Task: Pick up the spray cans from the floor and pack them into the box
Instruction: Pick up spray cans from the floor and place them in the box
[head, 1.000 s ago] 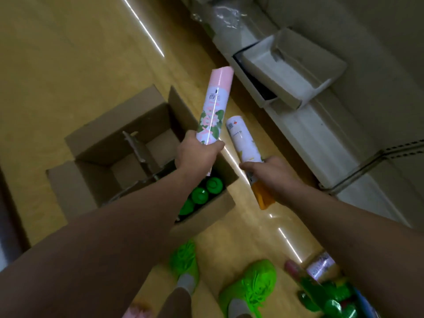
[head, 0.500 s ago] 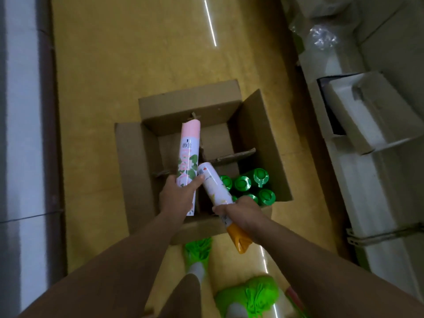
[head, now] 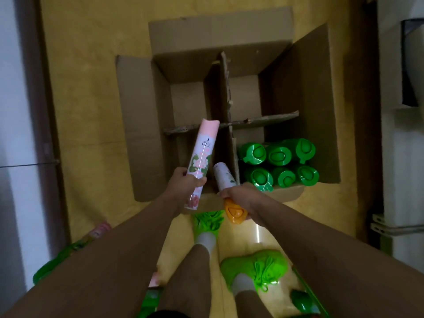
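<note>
The left hand (head: 187,182) and right hand (head: 237,195) are each gripping a spray can, the pink-capped can (head: 201,160) and the orange-capped can (head: 226,180), fingers clamped around the bodies, aiming both toward the box (head: 142,125) compartment beside the green-capped cans (head: 278,165).

Pink-capped can (head: 202,154) and orange-capped can (head: 226,180) tilt over divided box (head: 302,92).

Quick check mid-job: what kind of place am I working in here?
Probably an indoor storeroom or packing area: an open brown cardboard box with dividers sits on a yellow floor, six green-capped spray cans already packed in one compartment, white units along the right wall.
</note>
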Tool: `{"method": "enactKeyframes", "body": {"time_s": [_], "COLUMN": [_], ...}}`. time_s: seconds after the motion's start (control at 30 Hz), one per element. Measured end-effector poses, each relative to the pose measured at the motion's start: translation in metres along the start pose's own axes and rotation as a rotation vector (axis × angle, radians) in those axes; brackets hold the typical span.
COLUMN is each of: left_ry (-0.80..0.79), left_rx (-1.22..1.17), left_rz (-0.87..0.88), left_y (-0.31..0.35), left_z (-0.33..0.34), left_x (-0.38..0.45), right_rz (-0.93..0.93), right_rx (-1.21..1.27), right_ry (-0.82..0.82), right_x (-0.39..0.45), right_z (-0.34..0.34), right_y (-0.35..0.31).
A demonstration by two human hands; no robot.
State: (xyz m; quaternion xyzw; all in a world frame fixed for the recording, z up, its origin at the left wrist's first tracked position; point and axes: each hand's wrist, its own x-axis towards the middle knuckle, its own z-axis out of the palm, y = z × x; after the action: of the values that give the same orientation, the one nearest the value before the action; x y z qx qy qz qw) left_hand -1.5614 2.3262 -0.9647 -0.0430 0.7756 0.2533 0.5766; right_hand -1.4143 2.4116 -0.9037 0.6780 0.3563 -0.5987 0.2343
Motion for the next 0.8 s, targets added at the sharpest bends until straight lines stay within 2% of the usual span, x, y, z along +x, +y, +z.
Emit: {"method": "enactKeyframes", "body": {"time_s": [0.13, 0.27, 0.4, 0.57, 0.7, 0.8], "left_ry": [-0.046, -0.145, -0.161, -0.196, -0.204, -0.245], "left_rx": [0.005, 0.065, 0.148, 0.153, 0.150, 0.207], "left_rz": [0.005, 0.067, 0.115, 0.062, 0.087, 0.112], "left_y": [-0.008, -0.003, 0.005, 0.010, -0.006, -0.023], "left_z": [-0.001, -0.004, -0.004, 0.006, 0.010, 0.014], "left_x": [0.022, 0.037, 0.048, 0.058, 0.078, 0.088], "right_rz": [-0.071, -0.222, -0.337, -0.368, -0.404, -0.413], "right_rx": [-0.096, -0.477, -0.726, -0.802, -0.881, -0.841], "right_ry": [0.088, 0.233, 0.268, 0.282, 0.347, 0.347], "right_x": [0.030, 0.038, 0.048, 0.063, 0.075, 0.081], "right_z": [0.018, 0.021, 0.026, 0.031, 0.034, 0.037], "right_y": [0.003, -0.006, -0.006, 0.000, 0.005, 0.009]}}
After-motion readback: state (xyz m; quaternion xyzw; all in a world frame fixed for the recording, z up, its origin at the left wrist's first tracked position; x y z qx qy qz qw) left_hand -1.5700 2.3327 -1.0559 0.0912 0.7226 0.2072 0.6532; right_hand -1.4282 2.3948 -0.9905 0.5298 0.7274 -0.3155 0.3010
